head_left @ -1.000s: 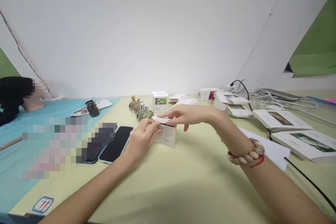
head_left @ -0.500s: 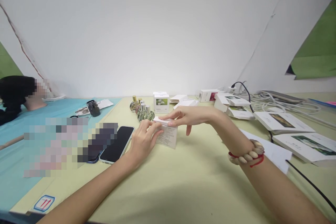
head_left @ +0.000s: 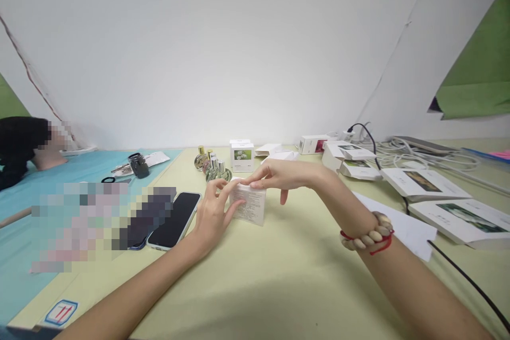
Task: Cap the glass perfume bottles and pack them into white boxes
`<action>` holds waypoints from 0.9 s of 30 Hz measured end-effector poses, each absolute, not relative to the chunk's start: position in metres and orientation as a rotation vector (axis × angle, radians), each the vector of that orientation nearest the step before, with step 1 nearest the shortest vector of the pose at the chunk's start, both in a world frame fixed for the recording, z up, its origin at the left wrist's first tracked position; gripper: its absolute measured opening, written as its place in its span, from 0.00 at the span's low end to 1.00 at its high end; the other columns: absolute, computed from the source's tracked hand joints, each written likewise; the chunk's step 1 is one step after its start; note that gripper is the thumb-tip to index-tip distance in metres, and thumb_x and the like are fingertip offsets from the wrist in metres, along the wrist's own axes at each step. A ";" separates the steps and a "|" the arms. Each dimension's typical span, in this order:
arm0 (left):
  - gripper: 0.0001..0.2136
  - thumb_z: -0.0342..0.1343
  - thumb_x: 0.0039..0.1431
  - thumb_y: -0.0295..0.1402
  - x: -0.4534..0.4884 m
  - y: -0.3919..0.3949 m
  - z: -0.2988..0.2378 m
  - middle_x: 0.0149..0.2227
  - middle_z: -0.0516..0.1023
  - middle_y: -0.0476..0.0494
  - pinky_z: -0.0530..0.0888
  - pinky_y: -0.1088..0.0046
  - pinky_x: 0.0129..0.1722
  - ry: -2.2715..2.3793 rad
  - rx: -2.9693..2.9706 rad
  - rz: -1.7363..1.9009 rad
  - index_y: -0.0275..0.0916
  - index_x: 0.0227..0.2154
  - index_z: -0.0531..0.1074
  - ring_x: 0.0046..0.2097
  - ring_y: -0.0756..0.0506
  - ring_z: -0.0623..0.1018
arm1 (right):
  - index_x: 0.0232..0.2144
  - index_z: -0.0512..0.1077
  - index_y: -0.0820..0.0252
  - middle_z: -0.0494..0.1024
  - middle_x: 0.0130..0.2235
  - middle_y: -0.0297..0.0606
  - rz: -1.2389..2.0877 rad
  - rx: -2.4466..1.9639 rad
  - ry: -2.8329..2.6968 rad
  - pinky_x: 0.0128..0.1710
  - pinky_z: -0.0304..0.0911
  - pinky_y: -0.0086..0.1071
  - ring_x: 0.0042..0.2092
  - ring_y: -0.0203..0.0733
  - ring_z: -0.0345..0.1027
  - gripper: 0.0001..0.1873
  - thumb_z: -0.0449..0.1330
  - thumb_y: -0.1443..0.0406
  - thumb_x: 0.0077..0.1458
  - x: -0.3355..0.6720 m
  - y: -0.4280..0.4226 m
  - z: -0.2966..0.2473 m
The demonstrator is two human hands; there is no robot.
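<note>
At the centre of the frame you had a small white printed carton [head_left: 251, 210] upright on the yellow tabletop [head_left: 287, 276], its text panel facing you. Your left hand [head_left: 212, 212] gripped its left side, thumb across the text panel and fingers bent over the upper edge. Your right hand [head_left: 285, 174] arched over from the right, its leading fingertips bunched narrowly on the top; whether they pinched or merely pressed, you could not have told from this view.

The likeliest trouble was crushing: thin card could have buckled if your right fingertips bore down harder than the walls could take. With little visible support at the right side, an off-centre push might also have tipped or twisted the carton out of your left grip.

Just behind, left of centre, stood the glass perfume bottles [head_left: 220, 172], close enough that a slip forward could have knocked one over. The flower-picture carton [head_left: 243, 159] beyond them risked a similar nudge. Lower left of your grip, the light-edged smartphone [head_left: 175, 220] lay near your left wrist, where a careless backward sweep might have shoved it.
</note>
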State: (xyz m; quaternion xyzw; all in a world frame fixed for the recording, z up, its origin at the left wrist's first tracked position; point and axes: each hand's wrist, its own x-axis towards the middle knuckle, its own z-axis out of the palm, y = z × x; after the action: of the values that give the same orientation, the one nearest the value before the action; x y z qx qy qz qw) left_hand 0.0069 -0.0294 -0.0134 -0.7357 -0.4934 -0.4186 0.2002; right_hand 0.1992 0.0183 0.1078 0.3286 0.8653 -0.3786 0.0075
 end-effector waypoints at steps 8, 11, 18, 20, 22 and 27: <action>0.16 0.49 0.57 0.39 0.008 -0.025 -0.016 0.49 0.60 0.42 0.71 0.77 0.28 -1.454 -2.261 -1.271 0.46 0.48 0.62 0.44 0.47 0.71 | 0.52 0.63 0.49 0.65 0.51 0.39 -1.168 1.089 2.714 0.25 0.68 0.23 0.47 0.44 0.62 0.27 0.55 0.54 0.49 0.200 0.023 0.102; 0.23 0.51 0.54 0.43 0.009 -0.025 -0.019 0.51 0.59 0.41 0.73 0.73 0.33 -1.488 -2.401 -1.340 0.45 0.52 0.56 0.45 0.46 0.70 | 0.57 0.53 0.48 0.62 0.52 0.44 -1.137 1.231 2.693 0.27 0.69 0.27 0.43 0.42 0.66 0.35 0.57 0.53 0.47 0.200 0.022 0.102; 0.45 0.60 0.40 0.47 0.020 -0.037 -0.016 0.55 0.60 0.39 0.68 0.61 0.45 -1.653 -2.655 -1.291 0.47 0.58 0.41 0.52 0.39 0.66 | 0.61 0.33 0.49 0.67 0.46 0.47 -1.257 1.250 2.499 0.30 0.68 0.33 0.33 0.39 0.71 0.54 0.58 0.45 0.40 0.193 0.016 0.097; 0.46 0.60 0.39 0.47 0.023 -0.040 -0.015 0.54 0.61 0.38 0.68 0.59 0.45 -1.718 -2.653 -1.289 0.46 0.59 0.39 0.52 0.38 0.66 | 0.61 0.32 0.50 0.64 0.50 0.49 -1.224 1.241 2.528 0.34 0.68 0.34 0.40 0.44 0.69 0.57 0.60 0.45 0.37 0.190 0.019 0.091; 0.46 0.59 0.40 0.48 0.024 -0.041 -0.015 0.54 0.62 0.38 0.68 0.59 0.44 -1.757 -2.636 -1.281 0.46 0.58 0.39 0.51 0.38 0.67 | 0.61 0.31 0.51 0.56 0.56 0.49 -1.138 1.244 2.638 0.42 0.65 0.37 0.50 0.48 0.62 0.59 0.61 0.45 0.35 0.188 0.023 0.086; 0.42 0.55 0.47 0.47 0.025 -0.043 -0.016 0.55 0.61 0.37 0.67 0.61 0.45 -1.792 -2.663 -1.209 0.44 0.59 0.34 0.53 0.38 0.66 | 0.60 0.42 0.45 0.44 0.61 0.35 -0.893 0.936 3.056 0.55 0.51 0.39 0.60 0.49 0.43 0.54 0.64 0.50 0.34 0.183 0.032 0.079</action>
State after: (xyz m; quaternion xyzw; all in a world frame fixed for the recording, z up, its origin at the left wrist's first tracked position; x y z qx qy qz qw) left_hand 0.0248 -0.0428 -0.0155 -0.7684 -0.5169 -0.3488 -0.1436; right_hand 0.1834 0.0317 0.0790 0.2809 0.9173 -0.2682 -0.0881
